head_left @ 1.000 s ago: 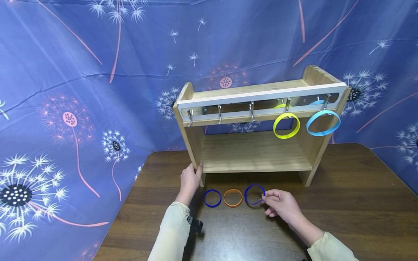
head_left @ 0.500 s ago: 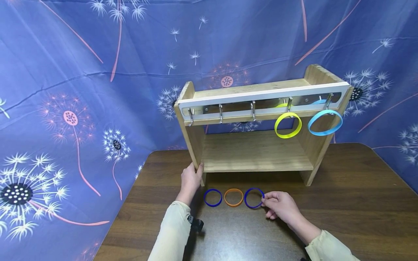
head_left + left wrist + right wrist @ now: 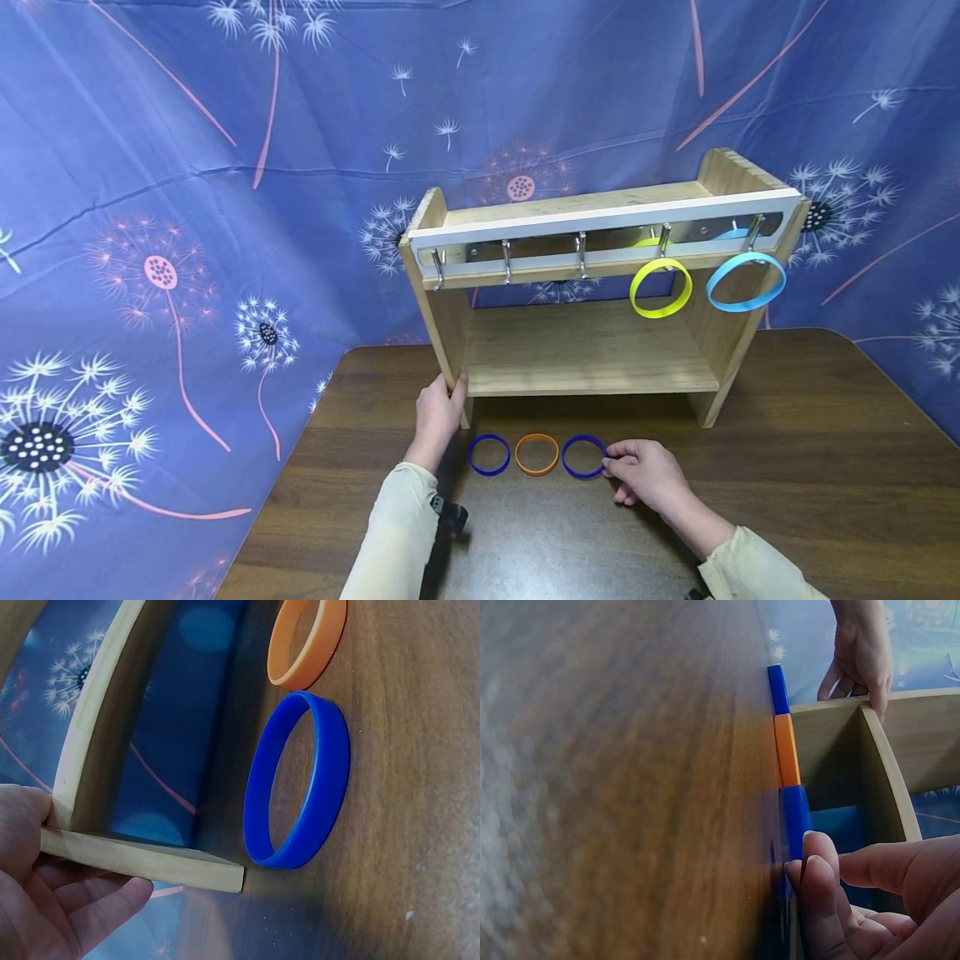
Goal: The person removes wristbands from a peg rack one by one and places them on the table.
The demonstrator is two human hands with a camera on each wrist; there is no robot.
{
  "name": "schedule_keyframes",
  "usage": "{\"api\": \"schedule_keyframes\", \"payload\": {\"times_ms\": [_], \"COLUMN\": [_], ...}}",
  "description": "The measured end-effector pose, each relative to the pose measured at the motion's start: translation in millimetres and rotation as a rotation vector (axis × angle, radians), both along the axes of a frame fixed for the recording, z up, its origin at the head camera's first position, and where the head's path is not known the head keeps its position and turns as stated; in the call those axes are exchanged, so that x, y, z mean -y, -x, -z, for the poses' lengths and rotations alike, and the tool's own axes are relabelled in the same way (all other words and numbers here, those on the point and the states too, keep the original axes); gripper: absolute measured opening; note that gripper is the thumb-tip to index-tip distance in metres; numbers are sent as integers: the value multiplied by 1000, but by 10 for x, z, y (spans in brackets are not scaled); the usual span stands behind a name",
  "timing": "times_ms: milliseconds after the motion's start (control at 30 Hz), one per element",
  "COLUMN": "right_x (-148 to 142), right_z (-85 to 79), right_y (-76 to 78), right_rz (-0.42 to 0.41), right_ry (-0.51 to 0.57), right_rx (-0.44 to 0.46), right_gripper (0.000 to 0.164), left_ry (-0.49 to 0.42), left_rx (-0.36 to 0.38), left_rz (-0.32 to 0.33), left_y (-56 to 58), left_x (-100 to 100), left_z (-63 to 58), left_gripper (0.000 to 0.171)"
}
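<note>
My left hand [image 3: 438, 414] grips the lower left side panel of a small wooden shelf [image 3: 585, 350], thumb on its front edge. In the left wrist view the fingers [image 3: 112, 907] lie along the panel's outer face. My right hand [image 3: 647, 473] pinches the right edge of a dark blue silicone wristband [image 3: 566, 468], which lies on the table before the shelf. In the right wrist view the fingertips [image 3: 819, 874] cover part of this band. To its left lie an orange wristband [image 3: 537, 473] and another dark blue wristband [image 3: 330, 772], lined up in a row.
A rail of metal hooks [image 3: 581, 254] runs along the shelf's upper front. A yellow wristband [image 3: 660, 313] and a light blue wristband [image 3: 738, 307] hang from its two right hooks. The wooden table [image 3: 825, 467] meets a blue dandelion-print cloth [image 3: 300, 100] behind.
The right dark blue wristband, tilted up a second ago, has come down flat onto the table in line with the others. My left hand keeps its hold on the shelf.
</note>
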State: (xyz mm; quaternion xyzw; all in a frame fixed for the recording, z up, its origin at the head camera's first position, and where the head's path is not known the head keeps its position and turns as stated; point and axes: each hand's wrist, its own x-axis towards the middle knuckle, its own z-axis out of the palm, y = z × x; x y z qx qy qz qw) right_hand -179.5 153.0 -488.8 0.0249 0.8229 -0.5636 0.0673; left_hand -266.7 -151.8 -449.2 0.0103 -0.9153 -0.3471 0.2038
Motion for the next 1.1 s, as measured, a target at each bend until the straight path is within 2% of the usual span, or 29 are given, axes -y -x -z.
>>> {"api": "schedule_keyframes", "payload": {"times_ms": [400,600,1000,1100], "right_x": [-124,-211,-360,-397], "right_z": [-142,-238,-476,-537], "right_y": [-7,-4,7,6], "right_rz": [-2,-1,24,28], "right_ry": [-1,-24,35,47], "right_rx": [-36,-80,-177,-225], "right_gripper": [21,23,26,27], "left_ry": [0,-14,-5,-3], "left_rx": [-10,-6,-4,-5], "left_rz": [-6,-4,-8,-4], "left_y": [-10,-20,-8,-8], "left_x": [-1,2,-6,-11], "left_z": [2,-4,0,-2], "left_gripper": [29,31,30,29]}}
